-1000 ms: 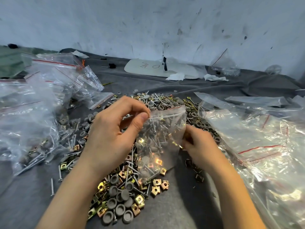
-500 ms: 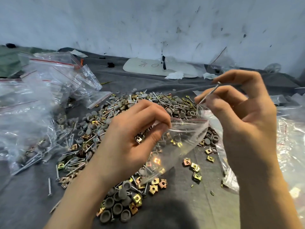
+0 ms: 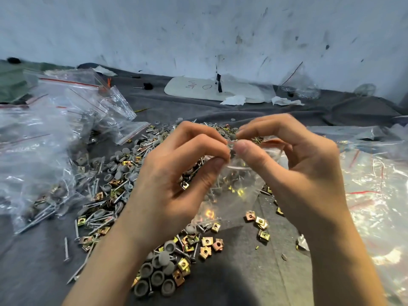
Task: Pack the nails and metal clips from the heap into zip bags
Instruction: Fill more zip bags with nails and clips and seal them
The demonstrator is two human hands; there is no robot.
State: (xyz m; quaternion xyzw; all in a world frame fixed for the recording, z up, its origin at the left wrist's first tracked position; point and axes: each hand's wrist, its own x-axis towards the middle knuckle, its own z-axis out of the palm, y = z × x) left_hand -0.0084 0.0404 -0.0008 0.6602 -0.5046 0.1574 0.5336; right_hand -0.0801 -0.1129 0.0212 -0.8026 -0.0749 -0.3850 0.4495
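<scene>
Both hands meet at the top edge of a small zip bag (image 3: 238,195): the left hand (image 3: 176,173) and the right hand (image 3: 293,168) each pinch its mouth between thumb and fingertips, the tips almost touching. The bag hangs below them, over the near side of the heap (image 3: 123,173) of nails (image 3: 95,219), metal clips (image 3: 207,246) and grey caps (image 3: 157,277), with some of each inside it. The heap lies on a grey cloth (image 3: 33,272). Filled bags (image 3: 44,133) crowd the left edge and clear bags (image 3: 375,184) the right edge. Bare cloth lies free at the near left, between the forearms, and behind the heap toward the wall (image 3: 198,29)
</scene>
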